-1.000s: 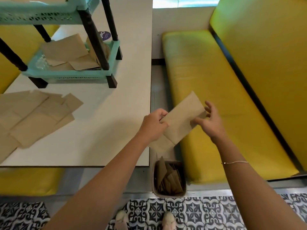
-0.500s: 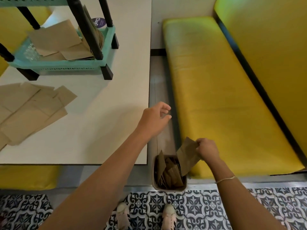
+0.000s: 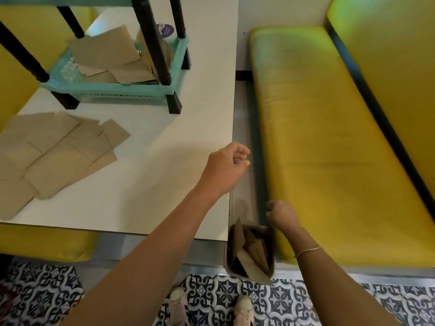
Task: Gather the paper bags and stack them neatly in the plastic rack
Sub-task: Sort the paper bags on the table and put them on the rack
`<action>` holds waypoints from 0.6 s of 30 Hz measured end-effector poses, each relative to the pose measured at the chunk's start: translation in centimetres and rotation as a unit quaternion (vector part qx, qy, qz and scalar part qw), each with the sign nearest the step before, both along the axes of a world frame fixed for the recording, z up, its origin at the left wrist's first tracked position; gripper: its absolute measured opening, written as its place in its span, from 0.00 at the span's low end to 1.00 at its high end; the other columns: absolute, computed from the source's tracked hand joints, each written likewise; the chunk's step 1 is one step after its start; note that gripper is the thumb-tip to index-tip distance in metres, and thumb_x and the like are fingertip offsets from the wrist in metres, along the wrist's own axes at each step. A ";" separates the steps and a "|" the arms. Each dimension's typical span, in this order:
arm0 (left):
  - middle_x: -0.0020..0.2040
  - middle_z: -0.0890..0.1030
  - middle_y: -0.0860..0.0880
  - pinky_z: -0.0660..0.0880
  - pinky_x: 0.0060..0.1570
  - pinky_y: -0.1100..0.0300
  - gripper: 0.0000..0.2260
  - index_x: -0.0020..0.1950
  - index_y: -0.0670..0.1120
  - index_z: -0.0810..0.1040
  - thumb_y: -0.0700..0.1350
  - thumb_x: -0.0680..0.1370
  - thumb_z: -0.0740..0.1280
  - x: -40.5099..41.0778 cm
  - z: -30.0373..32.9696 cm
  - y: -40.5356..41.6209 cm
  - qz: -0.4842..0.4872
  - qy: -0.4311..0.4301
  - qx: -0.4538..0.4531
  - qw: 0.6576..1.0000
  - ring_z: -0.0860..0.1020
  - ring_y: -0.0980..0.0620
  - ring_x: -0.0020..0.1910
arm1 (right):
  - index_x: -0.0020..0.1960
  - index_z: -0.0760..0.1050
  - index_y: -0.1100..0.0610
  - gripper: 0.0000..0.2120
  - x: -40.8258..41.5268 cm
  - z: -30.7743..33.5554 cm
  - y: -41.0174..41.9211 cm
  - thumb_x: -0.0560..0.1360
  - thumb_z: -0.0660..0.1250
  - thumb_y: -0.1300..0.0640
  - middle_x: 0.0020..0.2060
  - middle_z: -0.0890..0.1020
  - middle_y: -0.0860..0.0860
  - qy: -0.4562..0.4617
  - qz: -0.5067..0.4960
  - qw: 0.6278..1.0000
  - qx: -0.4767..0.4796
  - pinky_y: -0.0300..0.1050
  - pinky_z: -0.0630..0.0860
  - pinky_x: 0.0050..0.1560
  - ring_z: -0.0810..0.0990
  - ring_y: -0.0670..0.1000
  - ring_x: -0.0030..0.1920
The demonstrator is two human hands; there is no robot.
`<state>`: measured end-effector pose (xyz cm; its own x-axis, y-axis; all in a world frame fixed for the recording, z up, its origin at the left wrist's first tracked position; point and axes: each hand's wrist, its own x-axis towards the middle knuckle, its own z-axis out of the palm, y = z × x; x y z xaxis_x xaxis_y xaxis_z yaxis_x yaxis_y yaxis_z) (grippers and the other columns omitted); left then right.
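- The left hand [image 3: 223, 168] is hovering over the white table's [image 3: 164, 142] right edge, fingers loosely curled and holding nothing.
- The right hand [image 3: 281, 214] is hanging fisted above the small bin [image 3: 250, 252] on the floor; whether it is gripping anything, I cannot tell.
- Paper bags [image 3: 58, 154] are lying fanned out at nine o'clock on the table.
- More are sitting in the teal plastic rack [image 3: 113, 89] at eleven o'clock.

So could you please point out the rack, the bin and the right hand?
rack [image 3: 113, 89]: head view, front rim of its lower shelf.
bin [image 3: 227, 260]: head view, its left wall.
right hand [image 3: 282, 214]: head view, back of the fist.
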<state>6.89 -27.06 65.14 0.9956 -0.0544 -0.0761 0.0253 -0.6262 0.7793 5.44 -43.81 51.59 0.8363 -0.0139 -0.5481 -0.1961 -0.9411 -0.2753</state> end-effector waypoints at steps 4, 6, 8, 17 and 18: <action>0.51 0.79 0.51 0.69 0.47 0.69 0.09 0.58 0.45 0.76 0.42 0.78 0.65 0.6 1.6 2.1 0.008 -0.004 -0.007 1.000 0.74 0.58 0.47 | 0.65 0.73 0.58 0.16 4.3 6.5 2.8 0.77 0.61 0.61 0.61 0.78 0.56 -0.091 -0.014 0.995 0.035 0.46 0.72 0.61 0.76 0.56 0.61; 0.52 0.79 0.50 0.70 0.48 0.68 0.09 0.57 0.45 0.76 0.42 0.77 0.66 0.8 2.5 3.8 0.021 -0.010 -0.015 1.000 0.76 0.56 0.48 | 0.64 0.74 0.56 0.15 5.7 9.7 4.8 0.78 0.61 0.59 0.60 0.79 0.55 -0.145 -0.025 0.987 0.062 0.46 0.73 0.58 0.77 0.56 0.58; 0.52 0.79 0.50 0.72 0.49 0.66 0.09 0.57 0.45 0.76 0.42 0.77 0.66 1.1 3.4 5.9 0.037 -0.013 -0.015 0.999 0.77 0.54 0.50 | 0.62 0.76 0.55 0.14 6.8 12.7 7.1 0.77 0.61 0.58 0.57 0.80 0.54 -0.198 -0.037 0.976 0.086 0.47 0.76 0.56 0.79 0.55 0.55; 0.59 0.77 0.47 0.73 0.55 0.56 0.13 0.62 0.46 0.73 0.42 0.77 0.64 2.4 4.0 22.1 0.168 0.022 0.091 0.981 0.75 0.48 0.57 | 0.59 0.78 0.55 0.12 8.1 21.5 22.3 0.77 0.63 0.57 0.54 0.81 0.52 -0.280 0.048 0.948 0.146 0.41 0.72 0.55 0.79 0.53 0.53; 0.59 0.76 0.47 0.73 0.54 0.56 0.14 0.62 0.47 0.72 0.42 0.77 0.64 2.4 3.6 24.3 0.197 0.034 0.122 0.972 0.74 0.47 0.57 | 0.59 0.78 0.55 0.12 8.2 21.1 24.1 0.77 0.63 0.57 0.54 0.81 0.52 -0.260 0.064 0.952 0.145 0.44 0.73 0.56 0.78 0.53 0.54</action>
<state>9.26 -2.74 68.76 0.9277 0.3582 -0.1055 0.3472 -0.7234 0.5968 13.64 -19.70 72.72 0.9806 0.1946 -0.0239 0.1488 -0.8183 -0.5552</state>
